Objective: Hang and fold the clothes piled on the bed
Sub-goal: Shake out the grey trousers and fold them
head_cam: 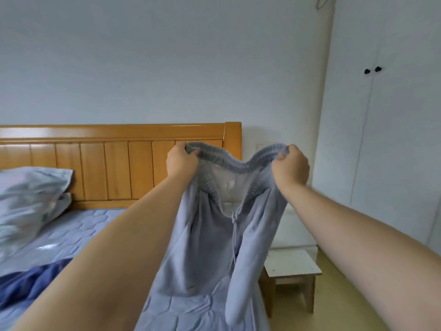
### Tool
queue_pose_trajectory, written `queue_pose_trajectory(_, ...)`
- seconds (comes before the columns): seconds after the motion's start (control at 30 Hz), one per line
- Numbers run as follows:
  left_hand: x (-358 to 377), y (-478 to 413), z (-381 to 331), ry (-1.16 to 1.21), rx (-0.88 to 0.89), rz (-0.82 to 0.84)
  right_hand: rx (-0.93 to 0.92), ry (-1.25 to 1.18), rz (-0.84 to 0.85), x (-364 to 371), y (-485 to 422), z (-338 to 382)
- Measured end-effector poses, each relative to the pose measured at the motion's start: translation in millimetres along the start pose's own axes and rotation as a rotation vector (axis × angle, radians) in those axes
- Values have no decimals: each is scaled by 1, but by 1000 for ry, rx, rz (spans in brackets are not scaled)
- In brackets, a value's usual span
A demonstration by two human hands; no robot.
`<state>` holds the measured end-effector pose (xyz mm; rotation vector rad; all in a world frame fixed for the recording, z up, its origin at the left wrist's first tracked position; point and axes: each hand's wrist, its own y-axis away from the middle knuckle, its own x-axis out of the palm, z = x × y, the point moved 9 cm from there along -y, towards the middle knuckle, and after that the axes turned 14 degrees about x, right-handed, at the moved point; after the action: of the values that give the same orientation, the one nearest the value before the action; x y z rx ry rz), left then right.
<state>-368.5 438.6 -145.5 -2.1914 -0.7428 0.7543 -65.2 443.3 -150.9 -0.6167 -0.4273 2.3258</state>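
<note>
Head: trousers (205, 240) dangling beneath both hands' grip

Both bare arms reach forward, raised level with each other. The left hand (181, 161) and right hand (291, 166) are set apart, each with fingers curled tight in a grip, knuckles up.

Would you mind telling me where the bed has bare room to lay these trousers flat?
The mattress is bare between the pillows, the headboard and the trousers gripped by the left hand and right hand. Crowded at lower left: a dark blue garment. The stool top is bare too.
</note>
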Motion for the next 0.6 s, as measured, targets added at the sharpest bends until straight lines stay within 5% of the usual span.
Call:
queue_pose_trajectory(0.3,-46,-20,98,-250,-33,5,-60,-8,116,101,20,3)
queue_pose_trajectory(0.47,-8,-7,193,-393,-181,131,-37,138,247,194,21,-42)
queue_pose_trajectory(0.6,38,10,266,-315,-342,68,125,121,350,278,14,-94)
